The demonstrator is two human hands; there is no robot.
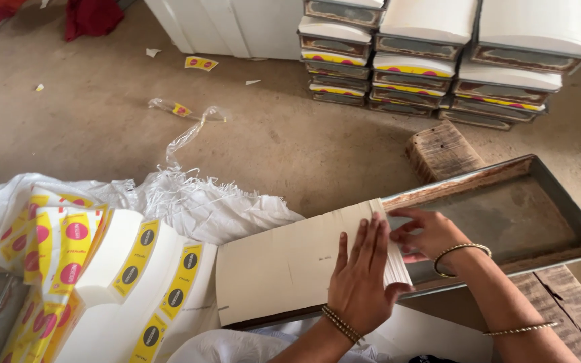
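Tray edges: a long metal tray (pixel 539 202) with low raised walls lay tilted over a wooden block (pixel 440 149) and a wooden plank (pixel 566 296); its far half stood bare.
Card stack: a row of flat white cards (pixel 290 262), packed on edge, filled the tray's near half, its end face just beside the bare part.
Left hand: the left hand (pixel 361 282) lay flat with fingers spread on the stack's end, pressing it, gripping nothing.
Right hand: the right hand (pixel 428 235) had its fingertips curled on the end cards' top edge, pinching lightly.
Open room: bare concrete floor (pixel 290 141) stretched between the tray and the far stacks.
Counts: two hands; three columns of filled trays (pixel 438 60) stacked at the back; two bangles on the right arm, one on the left wrist.
Materials: dull rusty metal, smooth white card, a frayed woven white sack (pixel 196 202), and glossy yellow-and-pink printed cartons (pixel 62 249) at the left.
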